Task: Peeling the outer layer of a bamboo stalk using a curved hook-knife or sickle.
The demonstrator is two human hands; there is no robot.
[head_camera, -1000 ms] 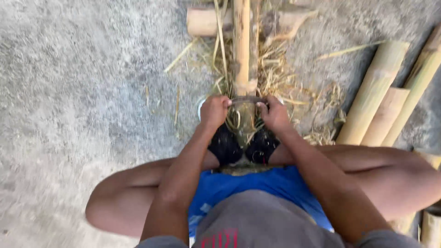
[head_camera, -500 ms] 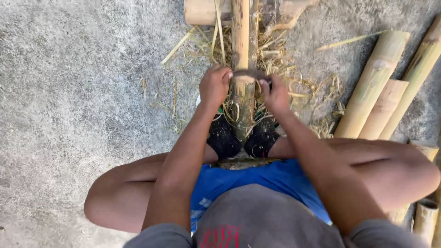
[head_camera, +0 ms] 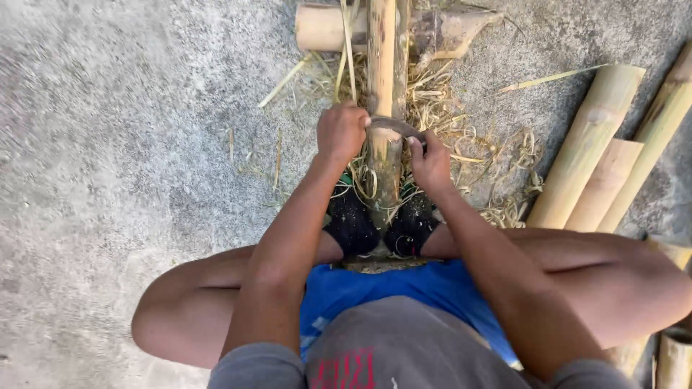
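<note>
We grip the curved blade [head_camera: 393, 127] with both fists, left hand [head_camera: 342, 132] and right hand [head_camera: 430, 163], fingers clenched on its ends, at frame centre on the bamboo pole [head_camera: 383, 65]; shavings [head_camera: 461, 140] lie around, the upper length apparently unscraped.

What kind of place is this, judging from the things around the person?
Probably an outdoor yard used for working bamboo. The ground is rough concrete, cut bamboo poles lie at the side, and thin shavings are scattered around the pole that both hands work on.

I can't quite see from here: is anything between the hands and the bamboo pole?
Only a curved blade, which both hands grip and which lies across the pole. The left hand and right hand sit either side, with shavings around.
</note>
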